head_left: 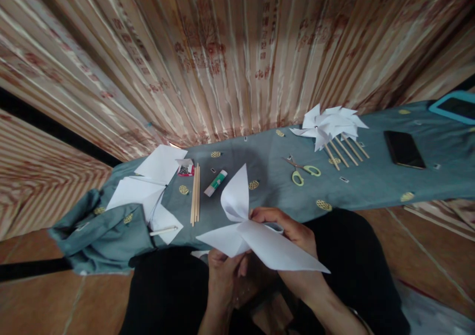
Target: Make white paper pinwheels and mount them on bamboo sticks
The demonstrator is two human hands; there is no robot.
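Note:
A white paper pinwheel (pixel 256 241) with curled blades is held up above my lap, near the front edge of the cloth. My right hand (pixel 285 226) grips it from behind on the right, fingers near its centre and partly covered by a blade. Below the lower left blade, my left hand (pixel 224 265) is closed with the fingertips pinched on the paper's underside. Beyond the pinwheel lie a green and white glue stick (pixel 215 183), several thin wooden sticks (pixel 195 196) and a small red box of pins (pixel 186 168).
White paper pieces (pixel 148 191) and a white pen (pixel 164 230) lie at left on the grey-green cloth (pixel 237 152). Scissors (pixel 302 170), several finished pinwheels on sticks (pixel 332 127), a black phone (pixel 403 149) and a blue-framed tablet (pixel 454 106) are at right. A curtain (pixel 230 53) hangs behind.

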